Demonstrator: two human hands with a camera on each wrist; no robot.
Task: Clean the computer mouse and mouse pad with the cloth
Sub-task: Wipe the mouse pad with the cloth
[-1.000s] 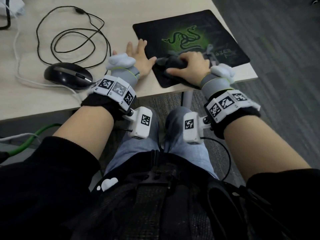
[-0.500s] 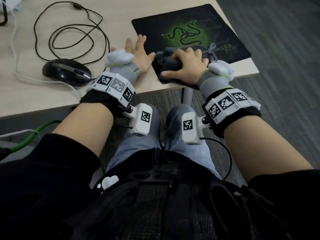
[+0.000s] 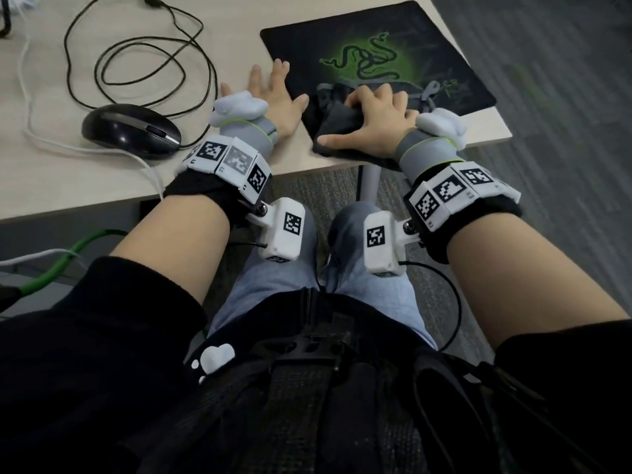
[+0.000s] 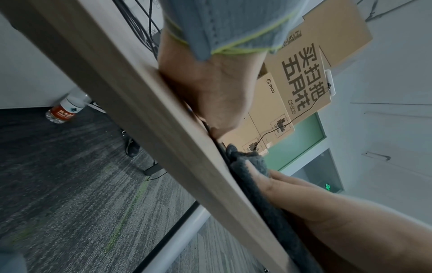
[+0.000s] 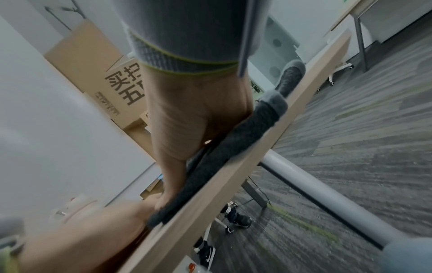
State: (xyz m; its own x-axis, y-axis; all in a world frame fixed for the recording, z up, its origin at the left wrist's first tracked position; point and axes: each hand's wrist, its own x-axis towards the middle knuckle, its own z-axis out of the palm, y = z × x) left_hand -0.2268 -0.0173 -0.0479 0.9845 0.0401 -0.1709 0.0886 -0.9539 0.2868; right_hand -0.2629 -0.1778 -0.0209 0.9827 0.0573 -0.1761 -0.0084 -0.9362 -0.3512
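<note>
A black mouse pad [image 3: 427, 39] with a green snake logo lies at the table's right corner. A dark grey cloth [image 3: 337, 123] is bunched on the pad's near left part. My right hand [image 3: 376, 109] presses it down, fingers curled over the bunch and thumb spread along its near edge; the right wrist view shows the cloth [image 5: 233, 151] under the palm [image 5: 194, 114]. My left hand [image 3: 273, 94] lies flat on the table, fingers spread, thumb and fingertips at the pad's left edge. The black computer mouse [image 3: 130, 130] sits to the left, apart from both hands.
The mouse's black cable [image 3: 136, 56] loops over the table behind it, and a white cable [image 3: 34, 138] runs round its left. The table's near edge [image 3: 85, 200] is under my wrists. Cardboard boxes [image 4: 304, 73] stand beyond the table. A bottle [image 4: 67, 109] lies on the floor.
My right hand has shifted the cloth a little back and forth over the pad's near left part. The left hand has stayed flat by the pad's edge.
</note>
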